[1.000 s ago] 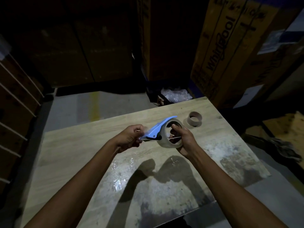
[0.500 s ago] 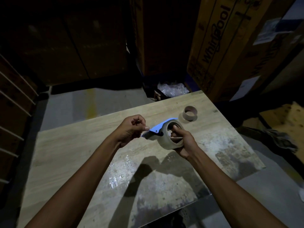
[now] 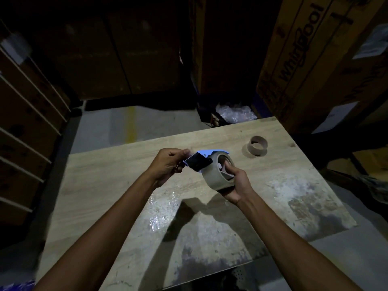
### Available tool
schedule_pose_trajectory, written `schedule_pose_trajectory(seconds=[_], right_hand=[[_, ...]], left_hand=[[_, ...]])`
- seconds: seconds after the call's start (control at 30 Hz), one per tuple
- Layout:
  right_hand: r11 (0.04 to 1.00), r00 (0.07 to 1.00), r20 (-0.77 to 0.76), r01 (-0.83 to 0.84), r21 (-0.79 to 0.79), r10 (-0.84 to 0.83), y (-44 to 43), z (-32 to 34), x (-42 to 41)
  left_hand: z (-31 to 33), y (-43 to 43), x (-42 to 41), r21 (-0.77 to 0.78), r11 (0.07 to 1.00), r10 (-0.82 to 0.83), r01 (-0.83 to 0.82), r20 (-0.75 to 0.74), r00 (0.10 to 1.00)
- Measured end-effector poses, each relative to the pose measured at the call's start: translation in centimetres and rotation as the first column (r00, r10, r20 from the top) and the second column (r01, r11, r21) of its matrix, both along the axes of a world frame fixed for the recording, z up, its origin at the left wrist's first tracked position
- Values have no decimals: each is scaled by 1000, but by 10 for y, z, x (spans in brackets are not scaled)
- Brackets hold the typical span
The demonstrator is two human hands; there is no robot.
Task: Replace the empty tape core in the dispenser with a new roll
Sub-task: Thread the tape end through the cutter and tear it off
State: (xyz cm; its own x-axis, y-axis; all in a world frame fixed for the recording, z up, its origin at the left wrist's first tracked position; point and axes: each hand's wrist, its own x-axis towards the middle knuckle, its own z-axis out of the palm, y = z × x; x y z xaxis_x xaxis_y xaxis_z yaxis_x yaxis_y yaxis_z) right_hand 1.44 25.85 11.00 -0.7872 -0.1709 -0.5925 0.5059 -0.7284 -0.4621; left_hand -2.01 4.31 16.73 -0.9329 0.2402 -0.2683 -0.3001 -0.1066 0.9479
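A blue tape dispenser with a new beige tape roll mounted in it is held above the wooden table. My right hand grips the roll from the right, thumb inside its hub. My left hand pinches at the dispenser's dark front end, where a thin strip seems to reach from the roll; the dim light hides the detail. The empty brown cardboard core stands on the table behind and to the right of the dispenser.
Tall cardboard boxes stand close behind the table on the right. A clear plastic bag lies on the floor past the far edge. Strapped cartons line the left side. The table's near part is stained and scuffed.
My right hand has tilted the dispenser, so its dark front now shows. My left hand stays pinched at the front end. The view has shifted slightly.
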Motion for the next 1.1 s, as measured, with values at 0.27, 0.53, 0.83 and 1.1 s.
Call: schedule_pose_trajectory(seconds=[0.27, 0.53, 0.83, 1.1], right_hand=[[999, 1000, 24, 6, -32, -6, -20, 2, 6], [998, 996, 83, 14, -60, -9, -45, 5, 16], [998, 994, 109, 6, -57, 0, -57, 9, 21], [997, 987, 148, -58, -49, 65, -58, 7, 12]], left_hand=[[6, -29, 1, 172, 978, -130, 114, 88, 988], [19, -34, -1, 232, 972, -62, 42, 83, 995], [13, -40, -2, 8, 993, -115, 115, -66, 991], [6, -51, -8, -45, 976, -218, 214, -115, 969]])
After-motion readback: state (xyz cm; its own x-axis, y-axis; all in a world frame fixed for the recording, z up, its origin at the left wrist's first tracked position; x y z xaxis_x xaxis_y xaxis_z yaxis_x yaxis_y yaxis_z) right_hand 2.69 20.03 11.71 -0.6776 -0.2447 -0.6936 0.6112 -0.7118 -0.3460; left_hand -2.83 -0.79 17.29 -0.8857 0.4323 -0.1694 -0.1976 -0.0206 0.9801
